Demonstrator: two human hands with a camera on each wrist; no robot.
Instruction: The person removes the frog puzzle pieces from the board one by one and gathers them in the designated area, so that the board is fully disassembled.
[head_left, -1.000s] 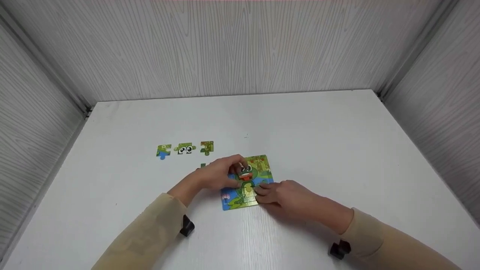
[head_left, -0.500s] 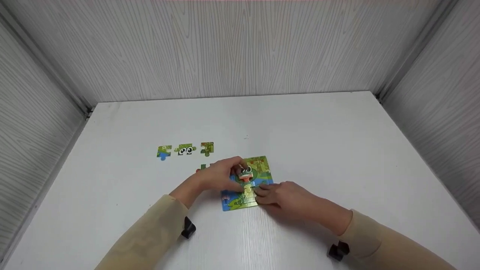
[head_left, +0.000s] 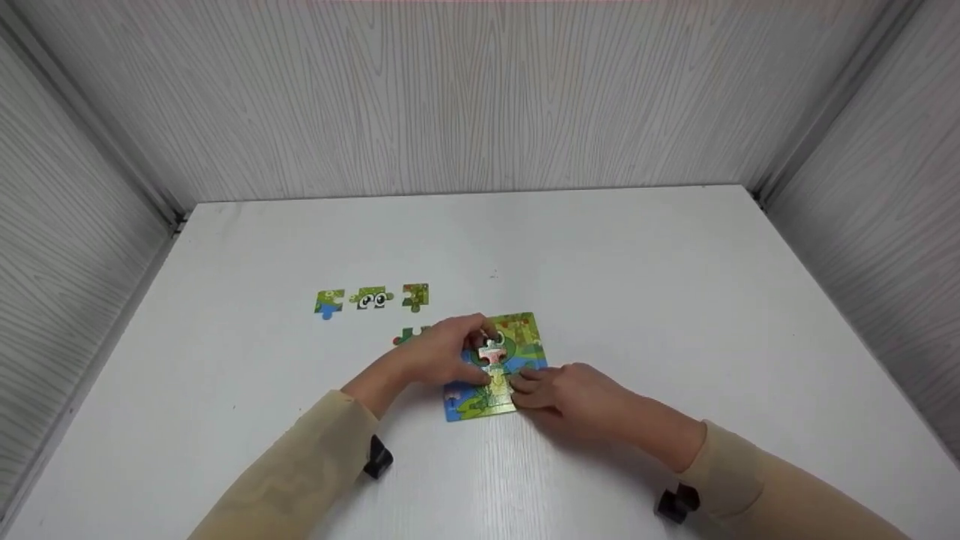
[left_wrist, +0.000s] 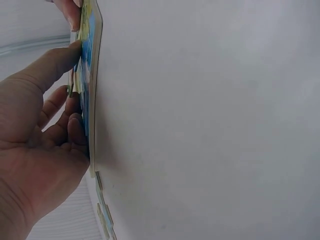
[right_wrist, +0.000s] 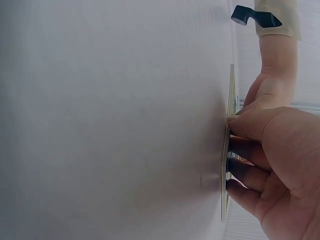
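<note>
A frog puzzle board [head_left: 530, 341] lies on the white table in the middle of the head view, some of its picture filled in. My left hand [head_left: 435, 350] reaches over the board's left side and holds a jigsaw piece [head_left: 493, 352] with a reddish patch at its fingertips, tilted and shiny with glare. Its thumb stretches below that piece, over the frog's body. In the left wrist view the piece's edge stands up from the board. My right hand [head_left: 581, 390] rests its fingertips on the board's lower right, with the thumb at the edge in the right wrist view.
Behind the board to the left lie three loose pieces in a row: a green-blue piece [head_left: 328, 302], a piece with eyes [head_left: 372, 298] and a green-brown piece [head_left: 415, 296]. Another green piece [head_left: 406, 335] is partly hidden by the left hand. Pale wood-grain panels [head_left: 465, 97] enclose the table.
The held piece has tilted and now catches the light. My left thumb has edged right over the board. The right hand stays in place on the board.
</note>
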